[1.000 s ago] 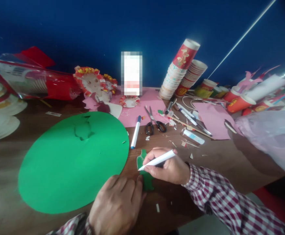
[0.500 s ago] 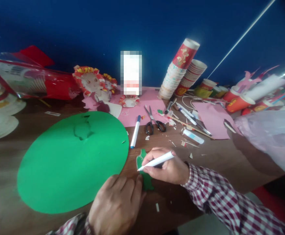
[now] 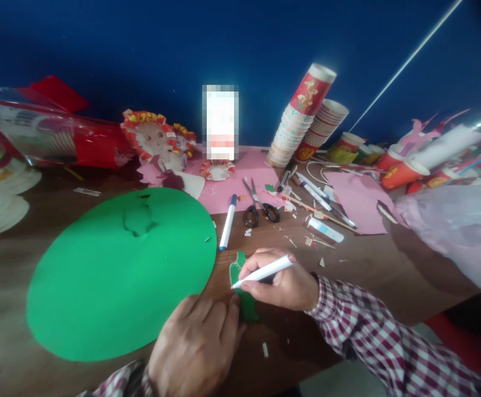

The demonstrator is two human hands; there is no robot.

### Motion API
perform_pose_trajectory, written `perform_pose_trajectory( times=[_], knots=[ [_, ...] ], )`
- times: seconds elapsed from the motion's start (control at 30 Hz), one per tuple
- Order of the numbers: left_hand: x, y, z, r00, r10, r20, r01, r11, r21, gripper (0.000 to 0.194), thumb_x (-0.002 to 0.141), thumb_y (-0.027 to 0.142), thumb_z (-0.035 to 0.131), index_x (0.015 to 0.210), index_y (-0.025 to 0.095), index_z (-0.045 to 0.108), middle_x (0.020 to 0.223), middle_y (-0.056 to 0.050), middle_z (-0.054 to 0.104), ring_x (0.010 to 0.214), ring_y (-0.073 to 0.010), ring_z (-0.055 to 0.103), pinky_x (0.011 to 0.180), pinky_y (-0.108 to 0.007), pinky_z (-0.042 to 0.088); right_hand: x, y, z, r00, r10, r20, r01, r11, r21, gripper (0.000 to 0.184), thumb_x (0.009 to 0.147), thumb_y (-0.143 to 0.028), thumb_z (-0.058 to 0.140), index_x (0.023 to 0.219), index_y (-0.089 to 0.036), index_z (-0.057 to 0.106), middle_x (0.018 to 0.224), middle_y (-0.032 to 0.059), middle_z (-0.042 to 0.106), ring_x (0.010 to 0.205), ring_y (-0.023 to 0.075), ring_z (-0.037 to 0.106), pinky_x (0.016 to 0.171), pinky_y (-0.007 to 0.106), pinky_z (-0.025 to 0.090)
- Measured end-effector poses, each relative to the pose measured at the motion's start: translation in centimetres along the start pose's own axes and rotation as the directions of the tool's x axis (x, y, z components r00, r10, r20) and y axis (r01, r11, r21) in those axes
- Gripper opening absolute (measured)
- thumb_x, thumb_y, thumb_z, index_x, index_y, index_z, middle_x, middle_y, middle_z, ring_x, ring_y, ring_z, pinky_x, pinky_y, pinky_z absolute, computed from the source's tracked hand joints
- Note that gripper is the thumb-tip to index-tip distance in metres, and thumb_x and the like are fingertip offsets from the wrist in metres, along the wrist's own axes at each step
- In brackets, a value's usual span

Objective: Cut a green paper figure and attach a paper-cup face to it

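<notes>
My right hand point(image 3: 284, 284) is closed around a white marker point(image 3: 267, 271). The marker slants down to the left, its tip at the left edge of a small green paper cutout point(image 3: 248, 306). A pale outline with small dots runs along the cutout's upper left part; my right fingers cover some of its middle. With fingers bent and pressed together, my left hand point(image 3: 201, 336) rests on the table, its fingertips at the cutout's left side, holding it down. A large green paper oval point(image 3: 120, 286) lies to the left, with a dark-edged cut near its top.
Beyond my hands lie a blue-capped marker point(image 3: 228, 223), black-handled scissors point(image 3: 257, 207), a glue tube point(image 3: 325, 229) and paper scraps. Stacked paper cups point(image 3: 293, 127) lean at the back. Pink paper point(image 3: 362, 204) and a plastic bag point(image 3: 455, 231) are on the right.
The view has shifted very slightly. Both hands and the marker keep almost the same place on the cutout.
</notes>
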State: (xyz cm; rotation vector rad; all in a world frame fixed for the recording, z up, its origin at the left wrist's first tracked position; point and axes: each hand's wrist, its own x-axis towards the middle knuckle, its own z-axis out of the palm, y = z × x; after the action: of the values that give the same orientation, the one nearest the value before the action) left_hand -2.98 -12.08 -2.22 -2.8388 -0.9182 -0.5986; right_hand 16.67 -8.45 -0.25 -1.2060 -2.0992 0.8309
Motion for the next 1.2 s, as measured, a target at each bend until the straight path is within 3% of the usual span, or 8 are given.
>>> perform_pose_trajectory(
  times=[0.53,1.2],
  knots=[
    [-0.05,-0.08,-0.03,1.0,-0.001,0.013,0.001,1.0,0.01,0.023,0.089,0.023,0.043,0.095,0.011,0.062,0.069,-0.005,0.059,0.065,-0.021,0.057,0.057,-0.038,0.041,-0.09,-0.1,0.04,0.999,0.034,-0.03,-0.033,0.999,0.033,0.002,0.074,-0.018,0.065,0.075,-0.016,0.064,0.069,-0.0005,0.065,0.062,0.0098,0.057,0.059,0.02,0.043],
    [-0.05,-0.08,-0.07,1.0,-0.002,0.017,0.001,1.0,0.016,0.023,0.089,0.023,0.043,0.096,0.011,0.062,0.07,-0.005,0.06,0.065,-0.0201,0.056,0.058,-0.037,0.041,-0.22,0.14,0.1,0.999,-0.026,-0.033,0.025,1.0,-0.017,0.003,0.073,-0.015,0.062,0.074,-0.017,0.061,0.069,-0.001,0.065,0.062,0.0105,0.058,0.062,0.021,0.045]
  ],
)
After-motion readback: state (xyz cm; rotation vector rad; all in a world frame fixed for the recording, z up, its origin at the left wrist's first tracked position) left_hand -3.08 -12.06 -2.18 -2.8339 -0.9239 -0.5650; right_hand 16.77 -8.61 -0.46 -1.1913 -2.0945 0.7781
